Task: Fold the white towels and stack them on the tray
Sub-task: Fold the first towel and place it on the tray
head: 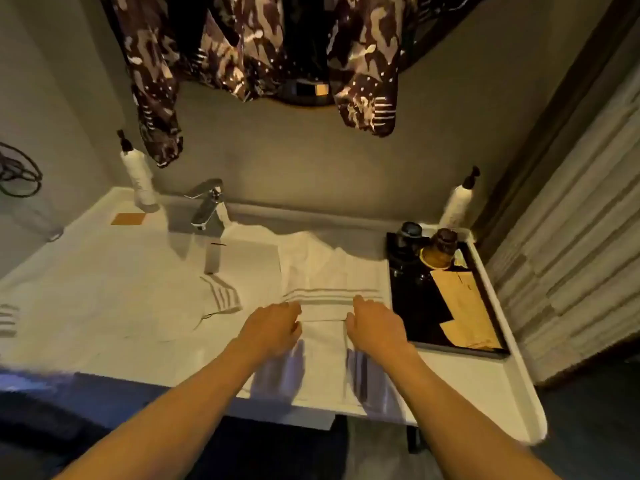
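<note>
A white towel (325,299) is laid on the white counter (104,327), between the tap (207,209) and the black tray (415,306), its near end hanging over the counter's front edge. A band of woven stripes is seen running across it just beyond the fingertips. The left hand (270,327) is placed palm down on the towel's left side, fingers curled loosely at the cloth; whether cloth is pinched beneath them cannot be told. The right hand (375,327) is set palm down on the towel's right side, fingers extended and flat, nothing gripped. A fold line is visible between the two hands. A second white towel (221,296) with a striped border is noted lying crumpled to the left, over the basin area, apart from the first. The tray is positioned at the counter's right end, just beside the towel; no towel is observed on it. It is occupied by dark bottles (410,237), a brown jar (440,254) and tan paper sheets (464,306). Two white pump dispensers (138,174) (457,202) are stood against the back wall, one at each end. A patterned garment (242,46) is reflected or hung above; which cannot be told.
</note>
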`<action>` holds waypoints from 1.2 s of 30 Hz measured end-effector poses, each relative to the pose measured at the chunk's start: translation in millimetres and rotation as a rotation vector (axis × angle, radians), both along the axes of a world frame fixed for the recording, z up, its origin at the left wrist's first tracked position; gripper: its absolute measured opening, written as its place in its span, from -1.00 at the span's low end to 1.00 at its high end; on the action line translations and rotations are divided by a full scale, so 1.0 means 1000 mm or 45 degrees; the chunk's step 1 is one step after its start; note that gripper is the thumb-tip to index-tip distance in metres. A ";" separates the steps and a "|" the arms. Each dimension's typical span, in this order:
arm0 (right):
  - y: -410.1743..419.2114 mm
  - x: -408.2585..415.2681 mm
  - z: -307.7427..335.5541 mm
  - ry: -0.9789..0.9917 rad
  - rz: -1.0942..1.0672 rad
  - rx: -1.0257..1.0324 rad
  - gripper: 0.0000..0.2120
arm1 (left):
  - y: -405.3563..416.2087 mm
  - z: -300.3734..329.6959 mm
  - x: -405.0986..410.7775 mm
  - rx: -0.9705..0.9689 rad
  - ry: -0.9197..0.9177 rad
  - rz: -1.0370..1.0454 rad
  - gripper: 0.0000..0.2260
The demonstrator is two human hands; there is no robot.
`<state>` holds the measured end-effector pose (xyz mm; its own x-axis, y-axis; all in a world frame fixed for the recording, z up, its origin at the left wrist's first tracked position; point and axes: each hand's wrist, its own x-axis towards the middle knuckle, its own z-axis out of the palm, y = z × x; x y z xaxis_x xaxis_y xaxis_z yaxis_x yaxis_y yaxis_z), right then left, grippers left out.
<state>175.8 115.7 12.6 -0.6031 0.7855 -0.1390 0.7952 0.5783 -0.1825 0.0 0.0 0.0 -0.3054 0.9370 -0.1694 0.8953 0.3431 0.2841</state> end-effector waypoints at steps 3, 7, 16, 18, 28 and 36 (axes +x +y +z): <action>0.028 -0.009 -0.040 -0.075 0.073 -0.040 -0.63 | 0.019 -0.042 -0.003 -0.037 -0.171 0.110 -0.68; 0.059 -0.014 -0.084 -0.170 0.179 0.113 -0.65 | 0.044 -0.087 -0.013 0.160 -0.065 0.113 -0.78; 0.088 -0.009 -0.107 -0.347 0.237 0.314 -0.58 | 0.085 -0.096 -0.020 0.045 0.282 -0.062 -0.84; 0.093 -0.011 -0.106 -0.400 0.244 0.295 -0.54 | 0.090 -0.093 -0.028 0.068 0.286 -0.138 -0.84; 0.108 -0.024 -0.057 -0.086 0.356 0.496 -0.62 | 0.108 -0.069 -0.038 0.141 0.248 -0.148 -0.85; 0.113 -0.009 0.066 0.060 0.258 0.656 -0.61 | 0.108 0.075 -0.089 0.623 0.154 -0.232 -0.69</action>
